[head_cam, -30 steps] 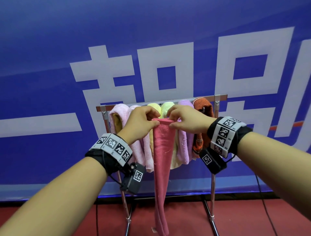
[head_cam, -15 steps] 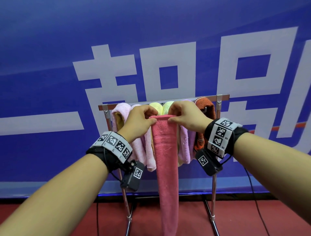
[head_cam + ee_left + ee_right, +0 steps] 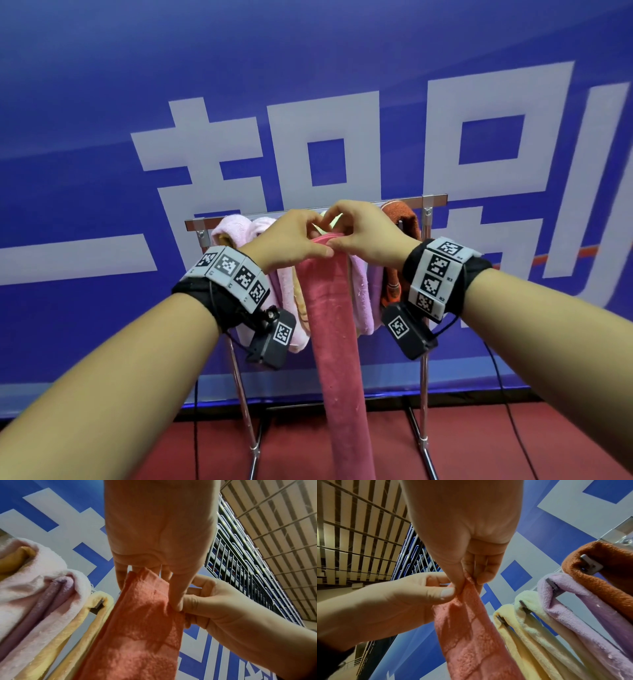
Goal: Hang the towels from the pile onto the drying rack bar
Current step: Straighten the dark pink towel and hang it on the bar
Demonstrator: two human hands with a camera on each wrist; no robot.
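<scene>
Head view, left hand (image 3: 291, 240), right hand (image 3: 364, 236) pinching pink towel (image 3: 337, 329)

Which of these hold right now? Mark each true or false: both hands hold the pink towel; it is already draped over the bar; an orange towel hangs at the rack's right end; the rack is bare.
1. Both hands hold the pink towel: true; left hand and right hand pinch its top edge.
2. It is draped over the bar: false; it hangs in front.
3. An orange towel hangs at the right end: true.
4. The rack is bare: false; several towels hang there.
</scene>
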